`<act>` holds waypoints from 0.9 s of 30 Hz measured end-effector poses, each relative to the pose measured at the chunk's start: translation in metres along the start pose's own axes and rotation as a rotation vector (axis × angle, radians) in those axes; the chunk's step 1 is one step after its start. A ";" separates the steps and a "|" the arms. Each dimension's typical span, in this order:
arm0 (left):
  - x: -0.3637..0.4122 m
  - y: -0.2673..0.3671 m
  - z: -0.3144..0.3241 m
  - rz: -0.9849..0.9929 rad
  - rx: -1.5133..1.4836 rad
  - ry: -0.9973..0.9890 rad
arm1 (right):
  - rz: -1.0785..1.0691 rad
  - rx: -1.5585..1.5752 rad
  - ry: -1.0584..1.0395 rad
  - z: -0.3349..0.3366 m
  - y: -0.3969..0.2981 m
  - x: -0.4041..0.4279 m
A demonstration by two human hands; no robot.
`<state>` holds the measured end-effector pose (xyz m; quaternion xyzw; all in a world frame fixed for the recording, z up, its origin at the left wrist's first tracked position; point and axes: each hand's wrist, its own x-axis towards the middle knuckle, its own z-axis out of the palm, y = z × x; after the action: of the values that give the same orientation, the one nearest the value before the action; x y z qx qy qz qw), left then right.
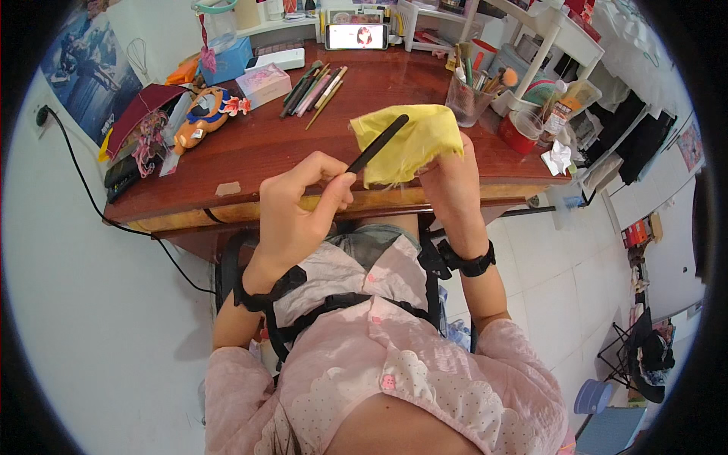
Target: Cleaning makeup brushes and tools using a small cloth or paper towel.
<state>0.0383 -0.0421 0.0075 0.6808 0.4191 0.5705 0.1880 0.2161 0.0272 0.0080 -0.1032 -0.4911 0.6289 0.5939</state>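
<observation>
My left hand [301,210] pinches a slim black stick [380,143] with a rounded tip, perhaps a brush handle, between thumb and forefinger. Its far end points up and to the right, in front of a yellow cloth [429,133] with frayed edges. That cloth is draped over the fingers of my right hand [455,182], which holds it from behind and below. Most of the right fingers are hidden by the fabric. Both hands are above the front edge of a reddish-brown wooden desk [256,145].
Several makeup brushes and pencils [315,94] lie on the desk. A lit phone [356,37] leans at the back. On the right stand a mesh brush cup [469,102], a red jar [518,133] and crumpled tissue [557,157]. A bear-shaped item [199,119] and boxes crowd the left.
</observation>
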 end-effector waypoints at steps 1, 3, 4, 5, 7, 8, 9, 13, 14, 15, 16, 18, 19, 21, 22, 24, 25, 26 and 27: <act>0.000 0.000 -0.002 0.000 0.001 0.001 | 0.001 0.001 -0.001 0.002 -0.001 -0.003; 0.002 -0.002 -0.005 -0.122 -0.197 -0.191 | -0.095 -0.085 -0.060 0.005 -0.001 -0.008; 0.002 -0.002 -0.004 -0.122 -0.197 -0.192 | -0.118 -0.111 -0.046 0.004 0.002 -0.008; 0.002 -0.002 -0.004 -0.207 -0.345 -0.238 | -0.118 -0.112 -0.046 0.003 0.001 -0.007; 0.002 -0.004 -0.004 -0.293 -0.493 -0.280 | -0.090 -0.160 -0.073 0.001 0.000 -0.005; 0.003 -0.007 -0.005 -0.318 -0.577 -0.326 | -0.083 -0.053 -0.083 0.007 -0.002 -0.008; 0.003 -0.010 -0.005 -0.342 -0.661 -0.374 | -0.084 -0.054 -0.083 0.007 -0.001 -0.007; 0.002 -0.011 0.002 -0.376 -0.761 -0.368 | -0.010 -0.170 -0.129 0.006 0.011 -0.008; 0.002 -0.010 0.002 -0.385 -0.799 -0.356 | -0.019 -0.235 -0.137 0.008 0.013 -0.008; 0.003 -0.009 0.002 -0.394 -0.836 -0.346 | -0.029 -0.299 -0.144 0.009 0.014 -0.009; 0.002 -0.009 0.002 -0.395 -0.836 -0.347 | -0.029 -0.299 -0.142 0.009 0.015 -0.009; 0.002 -0.010 0.002 -0.406 -0.910 -0.322 | 0.015 -0.335 -0.226 0.006 0.020 -0.011; 0.002 -0.010 0.002 -0.407 -0.909 -0.323 | 0.015 -0.335 -0.225 0.008 0.019 -0.011; 0.003 -0.010 0.003 -0.430 -0.936 -0.260 | -0.025 -0.485 -0.216 0.014 0.014 -0.011; 0.003 -0.011 0.004 -0.430 -0.935 -0.261 | -0.006 -0.505 -0.221 0.013 0.012 -0.010; 0.004 -0.014 0.006 -0.415 -0.948 -0.285 | -0.057 -0.512 -0.221 0.012 0.011 -0.009; 0.005 -0.013 0.007 -0.415 -0.947 -0.287 | -0.106 -0.519 -0.223 0.012 0.010 -0.008; 0.005 -0.012 0.007 -0.430 -0.890 -0.285 | -0.108 -0.518 -0.222 0.013 0.008 -0.008; 0.006 -0.012 0.008 -0.445 -0.835 -0.283 | -0.084 -0.556 -0.197 0.013 0.004 -0.007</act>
<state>0.0412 -0.0289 0.0002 0.5122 0.2602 0.5376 0.6172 0.2060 0.0156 0.0084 -0.1800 -0.7036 0.4520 0.5178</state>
